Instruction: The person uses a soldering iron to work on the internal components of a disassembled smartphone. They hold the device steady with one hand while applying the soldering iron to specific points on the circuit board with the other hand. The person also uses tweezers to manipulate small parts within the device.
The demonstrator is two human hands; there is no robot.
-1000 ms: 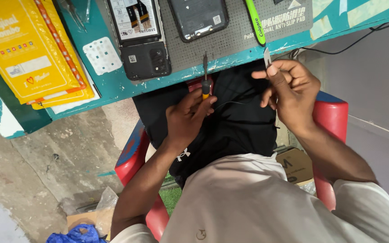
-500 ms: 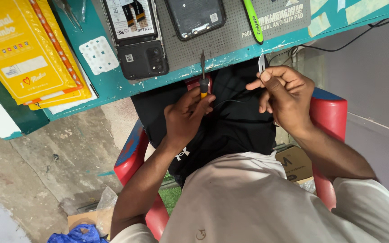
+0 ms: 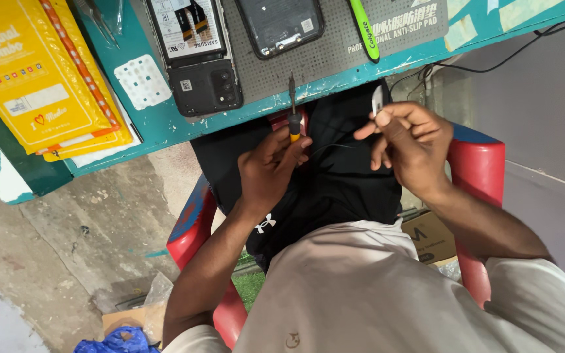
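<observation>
My left hand [image 3: 269, 167] grips a small screwdriver [image 3: 292, 108] with a yellow and black handle, its tip pointing up at the table edge. My right hand [image 3: 410, 140] pinches a thin white tool [image 3: 377, 100] between thumb and fingers, just below the table edge. Both hands hover over my lap in black shorts. On the grey anti-slip mat [image 3: 335, 49] above lie an opened phone [image 3: 194, 55] with its back off and a dark phone back cover [image 3: 280, 24].
A teal table [image 3: 165, 124] carries yellow padded envelopes [image 3: 37, 75], a white sticker sheet [image 3: 142, 82] and a green tube-like tool [image 3: 364, 29]. I sit on a red plastic chair [image 3: 479, 170]. A black cable [image 3: 492, 62] runs at right. Cardboard and a blue bag lie on the concrete floor.
Both hands have shifted slightly up toward the table edge. The right hand's fingers have closed tighter around the white tool. The screwdriver stays upright.
</observation>
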